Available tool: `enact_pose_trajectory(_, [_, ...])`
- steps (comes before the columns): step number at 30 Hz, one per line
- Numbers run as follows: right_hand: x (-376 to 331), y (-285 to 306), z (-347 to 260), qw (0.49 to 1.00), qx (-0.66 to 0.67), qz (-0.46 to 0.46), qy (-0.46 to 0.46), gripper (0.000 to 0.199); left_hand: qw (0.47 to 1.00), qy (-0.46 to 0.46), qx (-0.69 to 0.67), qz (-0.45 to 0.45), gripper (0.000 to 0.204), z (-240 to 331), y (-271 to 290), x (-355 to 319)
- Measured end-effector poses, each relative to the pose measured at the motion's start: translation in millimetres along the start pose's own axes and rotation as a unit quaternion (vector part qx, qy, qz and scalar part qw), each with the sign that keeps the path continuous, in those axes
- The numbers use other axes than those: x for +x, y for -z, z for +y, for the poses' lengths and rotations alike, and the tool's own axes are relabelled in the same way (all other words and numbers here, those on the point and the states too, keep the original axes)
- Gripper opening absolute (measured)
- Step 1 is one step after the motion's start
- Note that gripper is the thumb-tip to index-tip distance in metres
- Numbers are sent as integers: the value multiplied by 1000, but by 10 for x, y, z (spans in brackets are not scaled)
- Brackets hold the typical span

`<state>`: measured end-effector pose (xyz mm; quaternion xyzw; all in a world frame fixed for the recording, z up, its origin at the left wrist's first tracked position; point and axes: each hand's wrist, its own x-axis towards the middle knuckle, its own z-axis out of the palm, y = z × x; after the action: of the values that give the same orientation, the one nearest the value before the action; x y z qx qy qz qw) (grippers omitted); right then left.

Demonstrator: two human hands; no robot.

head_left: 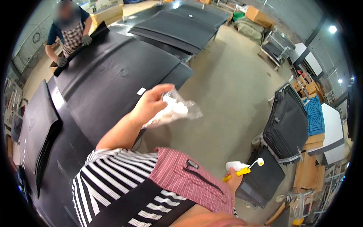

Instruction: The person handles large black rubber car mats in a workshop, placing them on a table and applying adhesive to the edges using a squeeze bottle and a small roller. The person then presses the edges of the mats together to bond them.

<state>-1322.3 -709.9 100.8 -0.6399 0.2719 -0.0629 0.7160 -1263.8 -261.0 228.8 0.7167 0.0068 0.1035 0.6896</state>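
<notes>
While the left hand [152, 101] reaches out toward twelve o'clock, a clear plastic bag [177, 109] of small white pieces hangs from it, its body at about four o'clock from the fingers. Those fingers look clamped on the bag's upper edge, though the back of the hand hides part of the pinch. I'd judge the bag light, limp and rather slippery, its contents apt to shift; the bunched top seems the surest place to hold.

Off at four o'clock from the bag, the right hand [234, 181] has its fingers wrapped round a small yellow-handled roller [242, 172], likely light and stiff, best held by that handle. The roller's white head points to two o'clock from the fingers. A white bottle [235, 165] sits at twelve, close against them; whether they also grip it, I can't tell.
</notes>
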Motion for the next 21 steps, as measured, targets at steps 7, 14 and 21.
enact_pose_trajectory(7, [1446, -540, -436, 995, 34, 57, 69, 27, 998, 14, -25, 48, 59, -376, -300, 2255])
enact_pose_trajectory(14, [3555, -1247, -861, 998, -50, -41, -15, 28, 989, 42, 9, 143, 57, -716, -508, 3472])
enact_pose_trajectory(21, [5331, -3241, -1794, 963, -4, -262, 62, 36, 957, 7, -39, 288, 61, -703, -554, 4133])
